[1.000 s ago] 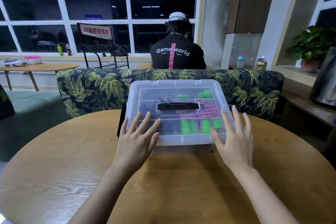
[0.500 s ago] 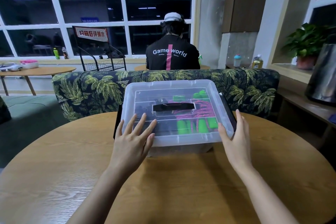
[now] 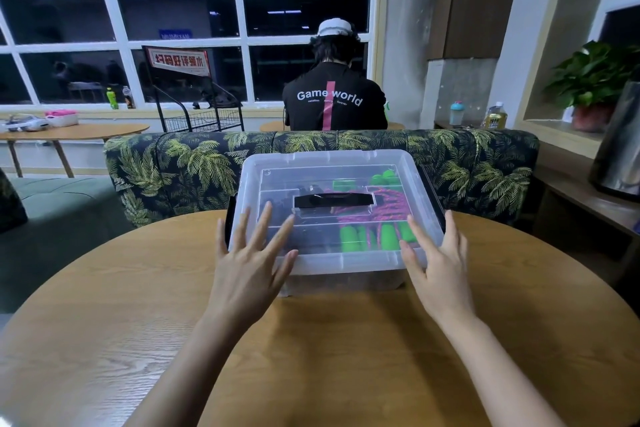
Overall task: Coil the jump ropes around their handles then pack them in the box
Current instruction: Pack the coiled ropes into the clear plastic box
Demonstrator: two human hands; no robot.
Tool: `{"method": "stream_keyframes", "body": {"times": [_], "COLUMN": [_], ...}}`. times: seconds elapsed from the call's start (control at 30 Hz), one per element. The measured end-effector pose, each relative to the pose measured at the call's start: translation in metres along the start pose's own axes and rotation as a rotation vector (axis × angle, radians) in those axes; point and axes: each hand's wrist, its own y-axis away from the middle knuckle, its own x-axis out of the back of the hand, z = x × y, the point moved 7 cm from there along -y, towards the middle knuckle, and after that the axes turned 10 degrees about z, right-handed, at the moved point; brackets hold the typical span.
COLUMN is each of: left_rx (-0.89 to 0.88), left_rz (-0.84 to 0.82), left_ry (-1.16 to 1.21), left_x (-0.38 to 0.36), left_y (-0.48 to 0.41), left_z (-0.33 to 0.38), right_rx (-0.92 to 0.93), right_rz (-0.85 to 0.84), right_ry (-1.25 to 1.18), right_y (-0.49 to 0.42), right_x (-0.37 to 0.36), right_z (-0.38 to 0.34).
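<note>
The coiled pink jump ropes [image 3: 372, 218] lie inside the clear box [image 3: 346, 282] at the table's [image 3: 311, 357] far middle, lid [image 3: 332, 163] on, left hand [image 3: 249, 274] and right hand [image 3: 440, 270] pressing its near corners with spread, straight fingers, so packing looks essentially finished.

A round wooden worktop [image 3: 329, 350] fills the near view. Just beyond it runs a palm-print sofa [image 3: 173, 166], with a person [image 3: 334, 100] in a black shirt seated past it, back turned. Far left stand a table [image 3: 72, 131] and a wire rack [image 3: 199, 116]; far right, a plant [image 3: 595, 76].
</note>
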Motion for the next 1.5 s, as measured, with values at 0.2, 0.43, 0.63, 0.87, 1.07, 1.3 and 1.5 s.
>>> {"method": "stream_keyframes", "body": {"times": [0.2, 0.43, 0.63, 0.87, 1.07, 1.3, 1.5], "left_rx": [0.505, 0.750, 0.642, 0.505, 0.485, 0.502, 0.432], "left_rz": [0.057, 0.090, 0.209, 0.261, 0.231, 0.171, 0.113], "left_ry": [0.318, 0.851, 0.651, 0.491, 0.561, 0.610, 0.574], "left_x": [-0.003, -0.012, -0.003, 0.003, -0.001, -0.006, -0.004], "left_y": [0.016, 0.021, 0.016, 0.010, 0.009, 0.009, 0.010], "left_z": [-0.049, -0.050, -0.051, -0.043, -0.042, -0.040, -0.036], "right_rx": [-0.004, 0.003, 0.005, -0.003, -0.065, -0.062, -0.088], "right_rz": [0.000, 0.016, 0.016, 0.046, 0.069, 0.052, -0.113], "right_ry": [-0.024, -0.030, -0.045, -0.057, -0.125, 0.021, 0.169], "right_y": [-0.001, 0.000, 0.001, 0.002, 0.005, 0.001, -0.002], "right_x": [-0.002, 0.000, -0.001, 0.000, 0.001, 0.006, 0.007], "right_z": [0.000, -0.001, -0.002, -0.003, -0.007, -0.003, -0.004]}}
